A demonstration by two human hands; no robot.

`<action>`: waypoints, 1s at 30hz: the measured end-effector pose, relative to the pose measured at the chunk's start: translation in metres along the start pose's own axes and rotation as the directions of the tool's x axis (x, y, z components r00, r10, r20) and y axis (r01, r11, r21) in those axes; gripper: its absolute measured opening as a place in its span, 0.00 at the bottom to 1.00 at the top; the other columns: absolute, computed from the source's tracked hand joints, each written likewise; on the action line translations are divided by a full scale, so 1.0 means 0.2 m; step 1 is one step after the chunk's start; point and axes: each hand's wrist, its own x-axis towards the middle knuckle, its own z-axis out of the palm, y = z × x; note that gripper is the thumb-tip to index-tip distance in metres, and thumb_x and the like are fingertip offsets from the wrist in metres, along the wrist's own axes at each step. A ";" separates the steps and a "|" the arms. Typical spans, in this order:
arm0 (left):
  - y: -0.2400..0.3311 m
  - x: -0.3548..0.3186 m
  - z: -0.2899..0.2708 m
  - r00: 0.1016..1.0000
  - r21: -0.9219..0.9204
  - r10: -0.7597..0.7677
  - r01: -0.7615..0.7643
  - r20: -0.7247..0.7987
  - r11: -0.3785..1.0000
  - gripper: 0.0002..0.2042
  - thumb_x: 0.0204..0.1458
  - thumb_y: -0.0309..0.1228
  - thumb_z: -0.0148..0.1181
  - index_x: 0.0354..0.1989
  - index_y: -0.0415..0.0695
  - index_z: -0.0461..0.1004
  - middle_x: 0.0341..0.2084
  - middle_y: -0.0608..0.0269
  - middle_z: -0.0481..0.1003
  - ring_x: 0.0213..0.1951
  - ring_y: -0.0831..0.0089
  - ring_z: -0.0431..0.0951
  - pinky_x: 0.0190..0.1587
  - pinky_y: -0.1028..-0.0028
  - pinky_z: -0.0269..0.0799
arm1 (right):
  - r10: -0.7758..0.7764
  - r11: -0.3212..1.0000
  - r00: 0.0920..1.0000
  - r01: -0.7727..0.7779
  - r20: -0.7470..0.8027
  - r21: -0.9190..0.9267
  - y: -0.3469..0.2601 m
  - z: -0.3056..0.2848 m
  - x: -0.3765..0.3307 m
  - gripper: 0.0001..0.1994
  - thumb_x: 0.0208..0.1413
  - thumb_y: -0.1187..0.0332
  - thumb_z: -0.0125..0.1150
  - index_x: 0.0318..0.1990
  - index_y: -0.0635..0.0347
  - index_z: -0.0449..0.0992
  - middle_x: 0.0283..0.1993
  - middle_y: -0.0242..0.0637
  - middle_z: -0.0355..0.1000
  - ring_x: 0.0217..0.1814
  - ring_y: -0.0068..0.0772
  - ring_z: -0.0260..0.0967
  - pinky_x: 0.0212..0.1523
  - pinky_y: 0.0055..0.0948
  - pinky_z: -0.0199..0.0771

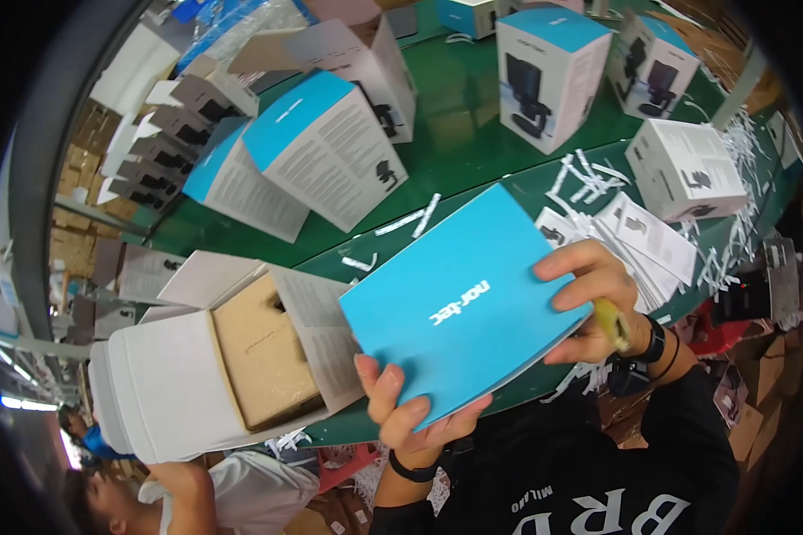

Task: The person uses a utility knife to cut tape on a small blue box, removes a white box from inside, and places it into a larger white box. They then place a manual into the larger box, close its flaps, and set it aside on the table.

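Note:
Both my hands hold a blue cardboard piece (pixel 473 267), rectangular with white lettering and a thin pale lower edge; its depth and far side are hidden. My left hand (pixel 410 410) is closed on its lower-left corner, fingertips at the edge. At the right side, my right hand (pixel 598 290) grips it with the fingers over the blue face and the thumb below. A small yellow object (pixel 610 325) shows by that palm; its kind is unclear. Left of the blue piece lies an opened white carton (pixel 165 383), its flaps spread around a brown cardboard insert (pixel 263 357).
Blue-topped microphone boxes (pixel 544 80) stand on the green table (pixel 455 98), more of them at the left (pixel 330 152). A white box (pixel 687 169), leaflets (pixel 651 232) and shredded paper (pixel 589 178) lie at the right. Another person (pixel 241 490) is at the lower left.

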 end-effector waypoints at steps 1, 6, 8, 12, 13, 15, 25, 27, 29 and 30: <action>-0.01 -0.02 -0.01 0.999 0.021 0.011 -0.012 0.033 1.000 0.34 0.49 0.44 0.76 0.61 0.54 0.61 0.65 0.61 0.59 0.71 0.48 0.57 0.70 0.45 0.58 | 0.033 0.999 0.998 -0.031 -0.054 0.038 0.00 0.02 -0.02 0.24 0.45 0.64 0.81 0.49 0.54 0.76 0.56 0.53 0.73 0.50 0.41 0.77 0.48 0.31 0.79; -0.02 -0.06 -0.07 0.995 0.075 -0.022 0.015 0.095 0.997 0.35 0.46 0.44 0.78 0.59 0.55 0.62 0.66 0.61 0.59 0.71 0.47 0.58 0.70 0.46 0.61 | 0.025 0.977 0.979 0.018 -0.200 0.211 0.03 0.11 -0.04 0.23 0.44 0.71 0.81 0.47 0.53 0.75 0.56 0.51 0.70 0.50 0.41 0.77 0.49 0.31 0.80; -0.04 -0.04 -0.07 0.992 0.014 0.014 -0.016 0.128 1.000 0.34 0.47 0.43 0.77 0.59 0.55 0.62 0.65 0.62 0.60 0.69 0.48 0.60 0.69 0.47 0.63 | 0.021 0.977 0.982 0.020 -0.189 0.212 0.02 0.11 -0.05 0.23 0.44 0.72 0.81 0.46 0.52 0.74 0.56 0.51 0.70 0.50 0.40 0.77 0.48 0.30 0.80; -0.06 0.02 -0.03 0.992 -0.055 0.031 -0.025 0.124 0.998 0.33 0.48 0.41 0.77 0.59 0.55 0.62 0.61 0.62 0.63 0.67 0.50 0.63 0.68 0.49 0.65 | -0.006 0.978 0.987 0.039 -0.161 0.206 0.05 0.09 -0.07 0.24 0.42 0.75 0.82 0.45 0.52 0.74 0.55 0.50 0.69 0.49 0.39 0.77 0.47 0.28 0.81; -0.06 0.04 -0.01 0.993 -0.087 0.035 -0.025 0.111 0.996 0.32 0.48 0.40 0.76 0.58 0.56 0.62 0.60 0.62 0.65 0.67 0.50 0.64 0.67 0.49 0.66 | -0.018 0.980 0.990 0.046 -0.141 0.193 0.06 0.07 -0.07 0.24 0.42 0.76 0.81 0.45 0.51 0.74 0.55 0.50 0.69 0.49 0.38 0.77 0.47 0.27 0.81; -0.09 0.11 0.05 0.997 -0.109 0.037 -0.030 0.062 0.994 0.31 0.49 0.40 0.76 0.57 0.56 0.63 0.57 0.62 0.66 0.66 0.51 0.64 0.67 0.48 0.66 | -0.022 0.982 0.993 0.043 -0.115 0.181 0.08 0.06 -0.06 0.24 0.42 0.77 0.81 0.45 0.51 0.73 0.54 0.50 0.69 0.49 0.38 0.78 0.47 0.27 0.81; -0.19 0.06 0.08 0.980 -0.074 0.182 -0.188 -0.081 0.979 0.23 0.53 0.45 0.71 0.49 0.58 0.63 0.49 0.67 0.70 0.65 0.53 0.64 0.67 0.32 0.58 | -0.217 0.973 0.976 0.216 -0.004 -0.076 0.09 0.04 0.00 0.20 0.47 0.64 0.80 0.42 0.52 0.73 0.53 0.47 0.76 0.27 0.29 0.74 0.22 0.23 0.68; -0.20 0.07 0.05 0.983 -0.100 0.181 -0.182 -0.022 0.978 0.24 0.51 0.46 0.72 0.48 0.57 0.63 0.48 0.68 0.70 0.65 0.54 0.64 0.67 0.29 0.55 | -0.222 0.969 0.975 0.220 -0.004 -0.109 0.09 0.02 0.01 0.20 0.47 0.62 0.80 0.42 0.52 0.73 0.53 0.46 0.77 0.24 0.27 0.73 0.20 0.22 0.66; -0.20 0.09 0.02 0.982 -0.165 0.164 -0.148 0.094 0.975 0.24 0.49 0.47 0.74 0.45 0.55 0.65 0.46 0.69 0.71 0.65 0.56 0.63 0.66 0.25 0.52 | -0.123 0.992 0.987 0.126 0.102 -0.025 0.06 -0.03 0.02 0.21 0.47 0.66 0.80 0.44 0.57 0.72 0.53 0.48 0.75 0.38 0.41 0.76 0.35 0.31 0.76; -0.20 0.11 0.00 0.981 -0.179 0.175 -0.158 0.087 0.971 0.24 0.49 0.47 0.74 0.45 0.55 0.65 0.46 0.69 0.71 0.65 0.56 0.63 0.66 0.25 0.52 | -0.097 0.995 0.987 0.100 0.126 -0.014 0.04 -0.05 0.02 0.21 0.48 0.67 0.79 0.44 0.59 0.72 0.53 0.49 0.74 0.42 0.45 0.77 0.39 0.33 0.79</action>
